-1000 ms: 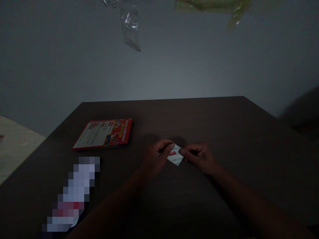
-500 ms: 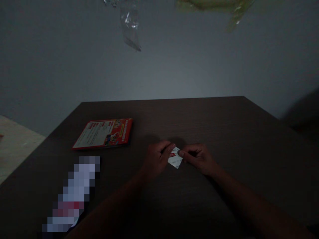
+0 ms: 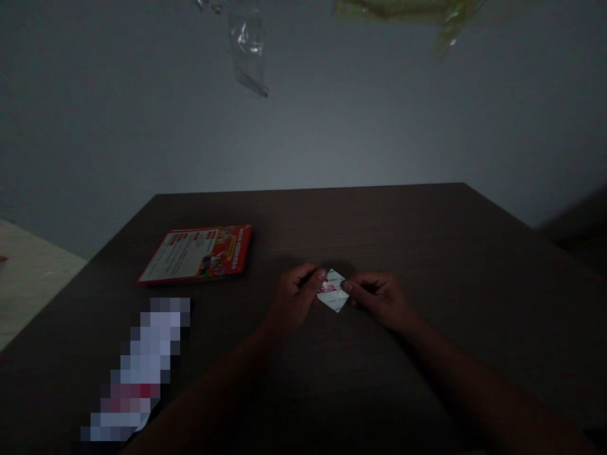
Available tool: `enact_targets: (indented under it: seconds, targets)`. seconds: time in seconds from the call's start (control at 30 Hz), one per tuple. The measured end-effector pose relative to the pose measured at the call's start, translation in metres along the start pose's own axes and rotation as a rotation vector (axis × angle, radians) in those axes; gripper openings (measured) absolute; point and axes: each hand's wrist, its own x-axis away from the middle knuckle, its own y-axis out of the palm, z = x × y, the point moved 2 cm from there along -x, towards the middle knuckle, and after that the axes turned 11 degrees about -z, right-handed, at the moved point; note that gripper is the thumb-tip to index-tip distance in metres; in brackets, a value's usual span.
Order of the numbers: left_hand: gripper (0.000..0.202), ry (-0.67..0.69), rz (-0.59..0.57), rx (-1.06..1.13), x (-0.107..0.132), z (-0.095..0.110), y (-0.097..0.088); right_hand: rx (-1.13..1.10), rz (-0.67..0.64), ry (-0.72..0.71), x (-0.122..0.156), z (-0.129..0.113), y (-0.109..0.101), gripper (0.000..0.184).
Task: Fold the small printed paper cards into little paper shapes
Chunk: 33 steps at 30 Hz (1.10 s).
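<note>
A small white square packet [image 3: 336, 296], thin and printed with red and faint grey marks, is held between both hands above the middle of the table. My left hand [image 3: 298, 292] pinches its left corner, the thumb lying on top. On the opposite corner, my right hand [image 3: 377, 296] has its thumb and forefinger closed. The packet is turned like a diamond, one corner pointing toward me. Dim light leaves its fine print unreadable.
To the left on the dark wooden table [image 3: 360, 218] lies a red and white printed book or flat box [image 3: 199, 256]. Nearer me is a long pixelated object [image 3: 147, 366], its kind hidden. Clear plastic [image 3: 247, 54] hangs on the wall behind.
The packet has tilted and shifted slightly away from me, showing more of its upper corner. My left thumb has moved a little left; both hands keep their pinch.
</note>
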Motion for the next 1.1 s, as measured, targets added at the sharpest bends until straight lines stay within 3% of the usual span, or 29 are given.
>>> enact_targets:
  seconds: [0.13, 0.3, 0.4, 0.63, 0.87, 1.1]
  targets:
    - [0.035, 0.078, -0.035, -0.152, -0.001, 0.0, -0.004, -0.035, 0.057, 0.018, 0.001, 0.002, -0.001, 0.034]
    - [0.028, 0.304, 0.028, -0.509, -0.003, 0.008, -0.004, -0.044, 0.088, 0.022, 0.002, 0.003, 0.0, 0.034]
    - [0.025, 0.375, 0.04, -0.583, -0.002, 0.012, -0.004, -0.035, 0.086, 0.03, 0.002, 0.004, -0.001, 0.035]
    - [0.031, 0.18, -0.01, -0.36, -0.002, 0.005, -0.004, -0.009, 0.022, 0.01, 0.001, 0.005, 0.001, 0.034]
    - [0.026, 0.29, 0.073, -0.515, -0.002, 0.01, -0.002, -0.022, 0.002, 0.027, 0.0, 0.004, 0.002, 0.035]
    - [0.024, 0.182, 0.044, -0.361, -0.002, 0.01, -0.001, 0.014, -0.04, 0.025, 0.0, 0.0, 0.004, 0.037]
